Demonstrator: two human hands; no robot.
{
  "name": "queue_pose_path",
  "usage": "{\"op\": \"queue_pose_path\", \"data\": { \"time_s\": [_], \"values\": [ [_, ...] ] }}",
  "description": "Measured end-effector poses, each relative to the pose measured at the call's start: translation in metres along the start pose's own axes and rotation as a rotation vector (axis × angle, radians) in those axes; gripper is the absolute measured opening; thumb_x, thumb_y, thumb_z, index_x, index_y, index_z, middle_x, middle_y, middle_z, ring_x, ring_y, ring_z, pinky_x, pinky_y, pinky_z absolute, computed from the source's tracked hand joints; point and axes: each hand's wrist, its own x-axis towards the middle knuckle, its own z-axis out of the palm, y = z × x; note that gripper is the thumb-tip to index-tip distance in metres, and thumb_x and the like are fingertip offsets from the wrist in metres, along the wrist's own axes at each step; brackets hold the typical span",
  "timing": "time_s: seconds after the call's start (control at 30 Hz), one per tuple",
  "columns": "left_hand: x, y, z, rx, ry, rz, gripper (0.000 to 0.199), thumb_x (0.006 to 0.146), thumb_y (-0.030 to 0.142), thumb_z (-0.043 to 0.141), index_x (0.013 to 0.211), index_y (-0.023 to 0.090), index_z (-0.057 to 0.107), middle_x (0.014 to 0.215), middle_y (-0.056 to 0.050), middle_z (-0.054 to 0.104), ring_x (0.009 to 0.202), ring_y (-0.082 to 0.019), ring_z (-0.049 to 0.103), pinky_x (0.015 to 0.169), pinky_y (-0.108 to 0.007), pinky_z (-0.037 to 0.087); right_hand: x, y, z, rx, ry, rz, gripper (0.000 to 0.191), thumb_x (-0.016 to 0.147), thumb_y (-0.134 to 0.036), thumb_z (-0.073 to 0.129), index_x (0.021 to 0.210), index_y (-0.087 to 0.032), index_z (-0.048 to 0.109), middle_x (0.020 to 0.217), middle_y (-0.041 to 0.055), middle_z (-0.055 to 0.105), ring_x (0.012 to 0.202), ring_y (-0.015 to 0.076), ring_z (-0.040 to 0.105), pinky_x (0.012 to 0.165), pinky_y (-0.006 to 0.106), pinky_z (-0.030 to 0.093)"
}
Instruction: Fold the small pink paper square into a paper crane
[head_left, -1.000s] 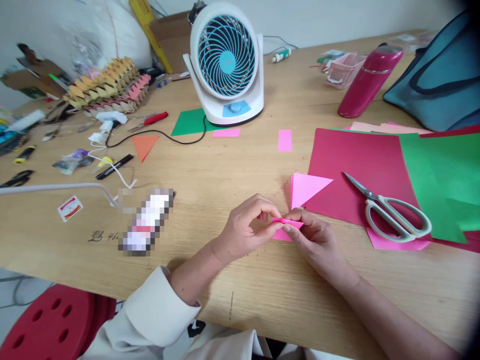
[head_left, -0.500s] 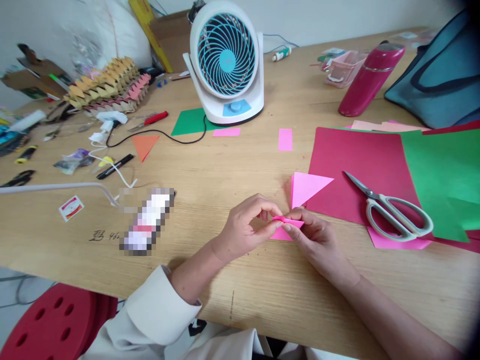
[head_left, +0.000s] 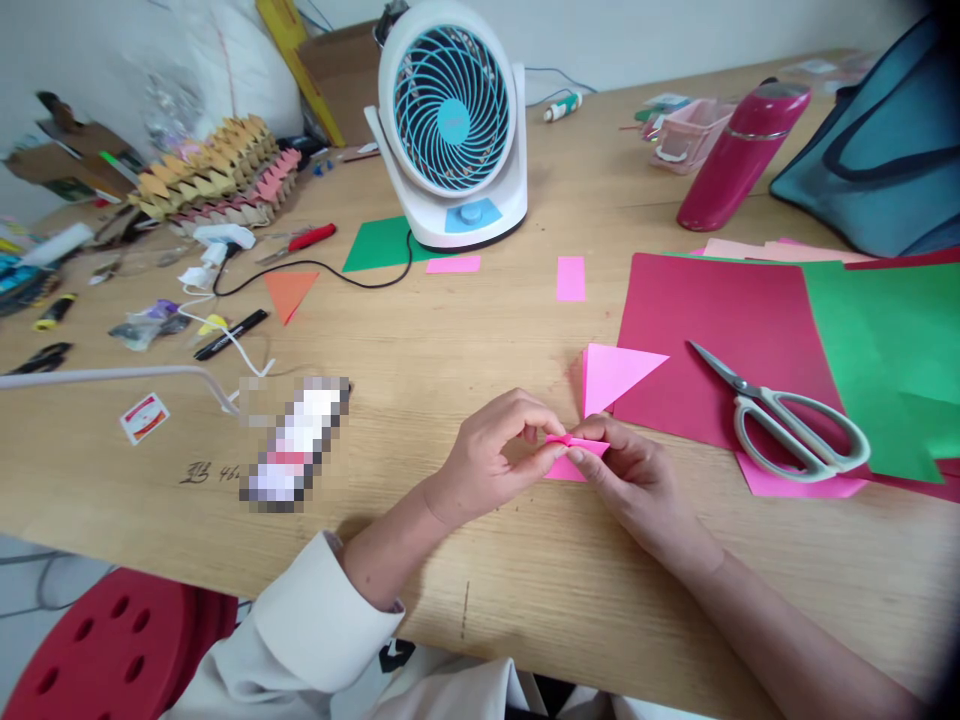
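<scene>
The left hand [head_left: 491, 455] and right hand [head_left: 641, 485] hide part of the pink paper [head_left: 564, 469]. Blocky pixels obscure the phone-like slab [head_left: 295, 445]. The blue bag [head_left: 892, 190] runs off the right edge.

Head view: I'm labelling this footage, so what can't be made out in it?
Head view, held pink paper: the pinched part is hidden by the fingers of the left hand and right hand.
Head view, phone-like object: its face is masked by pixelation.
Head view, small card: its print is too small to read.
Head view, red stool: its lower part is cut off by the bottom edge.
</scene>
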Motion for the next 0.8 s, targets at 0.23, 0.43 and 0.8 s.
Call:
{"op": "queue_pose_path", "data": {
  "time_s": [0.23, 0.43, 0.8],
  "values": [
    [0.0007, 0.0012, 0.0004, 0.019, 0.015, -0.021, 0.009, 0.087, 0.013, 0.067, 0.093, 0.018, 0.062, 0.084, -0.001, 0.066, 0.074, -0.01, 0.057, 0.071, -0.023, 0.049, 0.0003, -0.0001, -0.0001, 0.035, -0.002, -0.013, 0.011, 0.092, -0.033, 0.065, 0.089, -0.023, 0.067, 0.083, 0.0015, 0.065, 0.081, 0.0158, 0.057, 0.073, 0.028, 0.045],
    [0.0022, 0.0049, 0.002, -0.069, -0.02, -0.221, 0.005, 0.085, 0.013, 0.067, 0.086, 0.016, 0.063, 0.079, 0.0, 0.065, 0.07, -0.008, 0.056, 0.068, -0.021, 0.046, 0.0004, 0.0016, -0.0007, 0.003, 0.01, -0.03, 0.01, 0.093, -0.031, 0.064, 0.089, -0.023, 0.067, 0.08, 0.0004, 0.061, 0.079, 0.015, 0.055, 0.073, 0.028, 0.043],
    [0.0034, 0.0011, -0.0033, -0.116, -0.108, -0.212, 0.006, 0.089, 0.016, 0.065, 0.083, 0.016, 0.065, 0.081, -0.001, 0.063, 0.069, -0.008, 0.052, 0.062, -0.021, 0.041, -0.0014, 0.0002, -0.0032, -0.115, 0.039, -0.18, 0.005, 0.095, -0.023, 0.062, 0.099, -0.025, 0.064, 0.091, 0.0008, 0.06, 0.084, 0.0147, 0.056, 0.076, 0.03, 0.045]
  ]
}}
